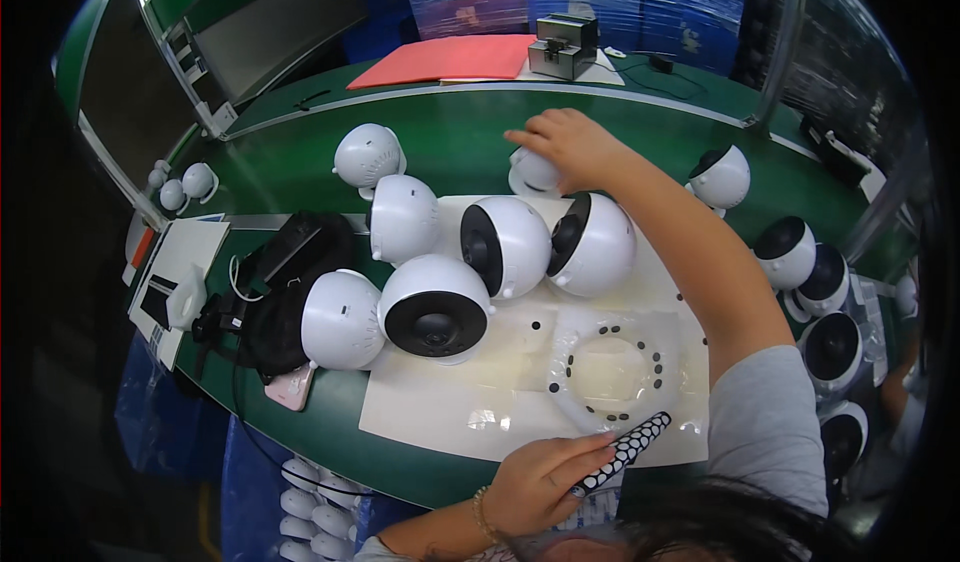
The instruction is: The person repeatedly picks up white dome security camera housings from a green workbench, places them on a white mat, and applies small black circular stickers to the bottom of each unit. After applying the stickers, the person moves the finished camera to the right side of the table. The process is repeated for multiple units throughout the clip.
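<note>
My right hand reaches across to the far side of the green bench and rests, fingers curled, over a white round camera. Low in the view, my left hand holds a black strip with white dots, which slants up to the right. Beyond it, a pale translucent ring with several small black dots lies on the cream mat. Left of the ring stand white ball-shaped cameras, among them one with its black front towards me and two facing left.
More white cameras line the right edge, beside another person's arm. A black bag, cables and a pink phone lie at left. A metal box and red sheet sit at the back.
</note>
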`<state>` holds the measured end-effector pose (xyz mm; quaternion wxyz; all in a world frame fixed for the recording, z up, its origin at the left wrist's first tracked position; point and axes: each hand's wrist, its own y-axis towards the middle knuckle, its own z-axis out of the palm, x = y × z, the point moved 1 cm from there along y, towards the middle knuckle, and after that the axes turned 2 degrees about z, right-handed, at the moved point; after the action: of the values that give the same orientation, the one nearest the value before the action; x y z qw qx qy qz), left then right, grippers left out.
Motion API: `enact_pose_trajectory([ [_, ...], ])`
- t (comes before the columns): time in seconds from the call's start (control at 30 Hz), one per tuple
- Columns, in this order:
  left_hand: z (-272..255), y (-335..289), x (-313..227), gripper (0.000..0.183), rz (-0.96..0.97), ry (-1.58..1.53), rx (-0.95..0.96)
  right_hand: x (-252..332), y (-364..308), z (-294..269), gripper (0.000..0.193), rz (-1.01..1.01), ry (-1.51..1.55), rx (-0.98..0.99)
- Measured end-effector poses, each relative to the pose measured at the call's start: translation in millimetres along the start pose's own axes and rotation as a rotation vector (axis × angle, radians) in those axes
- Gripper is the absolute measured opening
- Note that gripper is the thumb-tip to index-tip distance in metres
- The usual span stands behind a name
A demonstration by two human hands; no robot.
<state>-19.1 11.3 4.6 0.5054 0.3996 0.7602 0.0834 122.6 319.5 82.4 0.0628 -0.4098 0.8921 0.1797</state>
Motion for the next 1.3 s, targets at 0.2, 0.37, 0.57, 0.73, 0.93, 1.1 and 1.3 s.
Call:
enact_pose_trajectory([
  [0.2, -0.1, -1.0, -1.4, 0.046, 0.002, 0.025, -0.01, -18.1, -96.6, -43.5, 0.08, 0.411, 0.041, -0.692],
  [0.37, -2.9, -2.0, -5.8, 0.045, 0.005, 0.022, -0.024, 50.3, -196.5, -50.7, 0.098, 0.538, 1.328, -0.706],
  [0.57, -1.2, 1.6, -5.5, 0.044, 0.041, 0.009, 0.045, 113.6, -239.8, -15.0, 0.108, 0.246, 1.372, -0.13],
  [0.73, 1.9, 2.4, -3.8, 0.045, 0.104, -0.002, 0.039, 104.9, -231.2, -36.8, 0.107, 0.302, 0.915, 0.14],
  [0.93, 2.2, 6.6, -8.4, 0.043, 0.051, 0.029, 0.051, 136.6, -213.3, -46.1, 0.099, 0.236, 0.784, -0.197],
  [1.1, 3.1, 6.4, -9.5, 0.032, -0.133, -0.101, -0.143, 127.4, -226.5, -28.6, 0.097, 0.343, 1.142, -0.177],
  [1.3, 2.3, 0.5, -13.9, 0.022, -0.411, -0.276, -0.301, 108.4, -236.4, -31.6, 0.083, 0.352, 0.946, 0.023],
])
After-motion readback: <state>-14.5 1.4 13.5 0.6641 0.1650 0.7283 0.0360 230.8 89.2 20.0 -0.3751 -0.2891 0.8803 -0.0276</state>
